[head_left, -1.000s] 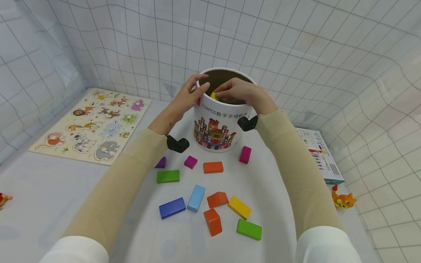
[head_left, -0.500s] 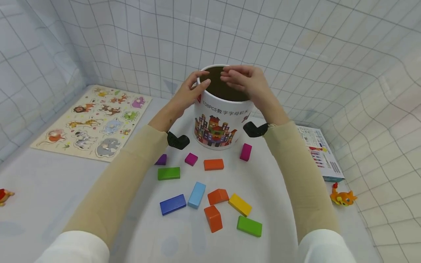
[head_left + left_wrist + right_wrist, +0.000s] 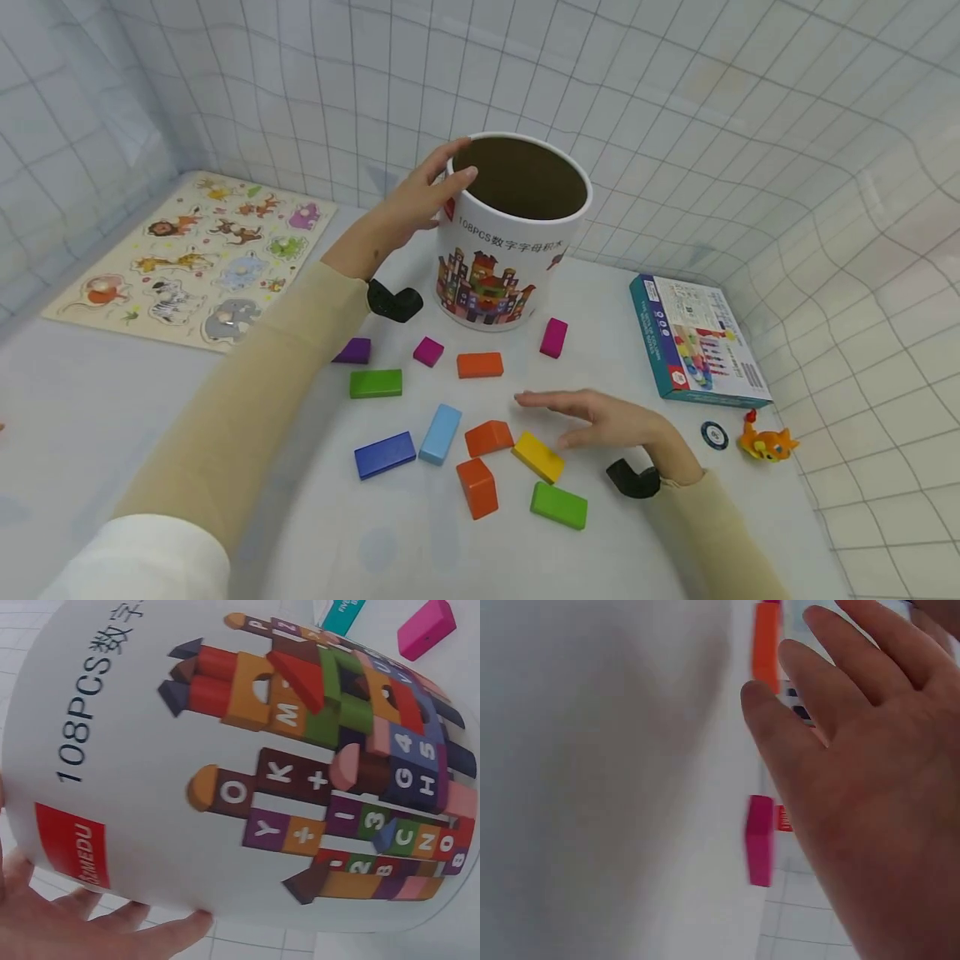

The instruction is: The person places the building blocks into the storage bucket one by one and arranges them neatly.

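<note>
My left hand holds the left side of a white bucket with printed block pictures. Its thumb and index finger reach over the rim; in the left wrist view other fingers touch the outer wall. My right hand hovers with extended fingers and holds nothing. Below and left of it lie a yellow block, two orange wedge-like blocks and a green block. The right wrist view shows a magenta block and an orange block beyond the palm.
More blocks lie in front of the bucket, among them a light blue block, a dark blue block and a purple block. An animal puzzle board is at left. A toy box, round chip and orange figure are at right.
My right hand, inside the bucket with a yellow block one second ago, has let it go and come out empty, moving down and right over the blocks. The left hand stays at the rim.
</note>
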A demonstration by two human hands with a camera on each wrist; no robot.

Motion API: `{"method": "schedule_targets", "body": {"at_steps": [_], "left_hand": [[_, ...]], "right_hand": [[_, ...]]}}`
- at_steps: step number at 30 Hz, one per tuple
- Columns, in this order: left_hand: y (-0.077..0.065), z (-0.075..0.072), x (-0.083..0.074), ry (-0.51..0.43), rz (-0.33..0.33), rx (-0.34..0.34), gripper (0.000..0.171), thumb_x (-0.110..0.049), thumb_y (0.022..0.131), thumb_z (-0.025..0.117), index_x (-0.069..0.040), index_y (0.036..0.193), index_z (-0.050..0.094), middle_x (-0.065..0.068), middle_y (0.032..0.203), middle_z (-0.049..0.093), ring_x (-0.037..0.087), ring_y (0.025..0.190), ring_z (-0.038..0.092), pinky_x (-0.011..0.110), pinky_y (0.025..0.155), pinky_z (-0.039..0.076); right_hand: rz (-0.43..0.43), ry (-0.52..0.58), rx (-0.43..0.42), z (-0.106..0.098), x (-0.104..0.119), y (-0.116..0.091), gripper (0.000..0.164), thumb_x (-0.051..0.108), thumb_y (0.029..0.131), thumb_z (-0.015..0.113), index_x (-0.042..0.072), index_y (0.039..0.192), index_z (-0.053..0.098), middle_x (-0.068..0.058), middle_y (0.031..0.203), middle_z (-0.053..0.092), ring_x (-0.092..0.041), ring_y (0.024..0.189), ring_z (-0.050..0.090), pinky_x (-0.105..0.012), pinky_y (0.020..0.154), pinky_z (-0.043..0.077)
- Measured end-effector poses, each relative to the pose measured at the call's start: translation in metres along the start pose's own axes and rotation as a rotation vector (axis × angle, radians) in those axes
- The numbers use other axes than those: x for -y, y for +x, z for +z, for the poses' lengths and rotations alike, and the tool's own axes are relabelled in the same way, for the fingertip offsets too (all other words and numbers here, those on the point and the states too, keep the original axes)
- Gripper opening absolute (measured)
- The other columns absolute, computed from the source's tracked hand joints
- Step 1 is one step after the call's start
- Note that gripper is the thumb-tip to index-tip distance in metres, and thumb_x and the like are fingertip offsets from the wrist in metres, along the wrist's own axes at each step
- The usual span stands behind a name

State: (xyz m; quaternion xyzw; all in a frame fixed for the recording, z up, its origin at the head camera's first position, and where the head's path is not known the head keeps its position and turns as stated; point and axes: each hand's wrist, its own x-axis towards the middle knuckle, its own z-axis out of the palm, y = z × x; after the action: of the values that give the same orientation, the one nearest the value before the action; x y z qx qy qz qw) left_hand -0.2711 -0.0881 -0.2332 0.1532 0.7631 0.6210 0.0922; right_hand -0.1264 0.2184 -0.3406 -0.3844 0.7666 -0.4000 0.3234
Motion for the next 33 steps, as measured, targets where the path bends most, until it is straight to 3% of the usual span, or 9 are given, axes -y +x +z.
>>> {"method": "schedule_targets", "body": {"at_steps": [4,10,16,22,28,31,33], "left_hand": [[0.001,-0.002,-0.009,0.031,-0.053,0.059,0.061,-0.047,0.086,0.050,-0.047,0.137,0.018,-0.012,0.147,0.004,0.022,0.134,0.006,0.056,0.099,0.020],[0.001,-0.001,-0.014,0.123,-0.097,0.055,0.056,-0.044,0.087,0.050,-0.039,0.138,0.026,-0.008,0.147,0.010,0.023,0.133,0.015,0.054,0.099,0.023],[0.002,0.005,-0.018,0.118,-0.127,-0.021,0.052,-0.041,0.088,0.051,-0.036,0.136,0.031,-0.007,0.146,0.016,0.022,0.131,0.021,0.051,0.098,0.027],[0.005,0.011,-0.024,0.127,-0.178,-0.086,0.053,-0.038,0.089,0.049,-0.036,0.138,0.028,-0.005,0.147,0.015,0.022,0.130,0.023,0.048,0.098,0.029],[0.005,0.010,-0.023,0.127,-0.159,-0.097,0.054,-0.040,0.089,0.047,-0.038,0.138,0.025,-0.007,0.147,0.013,0.022,0.132,0.019,0.051,0.099,0.027],[0.004,0.010,-0.022,0.106,-0.140,-0.099,0.053,-0.040,0.090,0.047,-0.039,0.138,0.025,-0.008,0.147,0.013,0.022,0.132,0.019,0.052,0.098,0.026],[0.004,0.010,-0.022,0.097,-0.131,-0.102,0.053,-0.040,0.090,0.046,-0.039,0.138,0.025,-0.008,0.147,0.014,0.023,0.131,0.021,0.052,0.098,0.027]], "right_hand": [[0.000,-0.080,0.092,0.019,-0.017,-0.006,0.065,0.018,0.084,0.061,0.016,0.140,0.028,0.001,0.147,0.019,-0.018,0.135,0.009,-0.049,0.103,0.016],[0.001,-0.115,0.066,0.031,-0.016,-0.004,0.062,0.024,0.082,0.062,0.020,0.137,0.034,0.002,0.146,0.022,-0.018,0.135,0.007,-0.050,0.102,0.019],[0.068,-0.115,-0.020,0.034,-0.015,-0.002,0.058,0.025,0.081,0.065,0.026,0.132,0.037,0.007,0.143,0.026,-0.013,0.133,0.017,-0.046,0.102,0.023],[0.065,-0.092,-0.191,0.032,-0.011,0.005,0.045,0.019,0.082,0.064,0.026,0.122,0.044,0.008,0.126,0.046,-0.011,0.118,0.040,-0.037,0.098,0.033],[0.031,0.042,-0.245,0.020,0.020,0.020,0.031,0.001,0.086,0.056,0.008,0.116,0.052,-0.005,0.115,0.054,-0.019,0.102,0.049,-0.030,0.087,0.044],[-0.027,0.064,-0.307,-0.001,0.045,0.029,0.032,0.003,0.086,0.055,0.005,0.118,0.051,-0.008,0.114,0.053,-0.022,0.096,0.052,-0.028,0.080,0.047],[-0.066,0.101,-0.403,-0.024,0.065,0.035,0.034,0.006,0.087,0.055,0.006,0.120,0.050,-0.008,0.115,0.051,-0.023,0.095,0.054,-0.028,0.079,0.048]]}}
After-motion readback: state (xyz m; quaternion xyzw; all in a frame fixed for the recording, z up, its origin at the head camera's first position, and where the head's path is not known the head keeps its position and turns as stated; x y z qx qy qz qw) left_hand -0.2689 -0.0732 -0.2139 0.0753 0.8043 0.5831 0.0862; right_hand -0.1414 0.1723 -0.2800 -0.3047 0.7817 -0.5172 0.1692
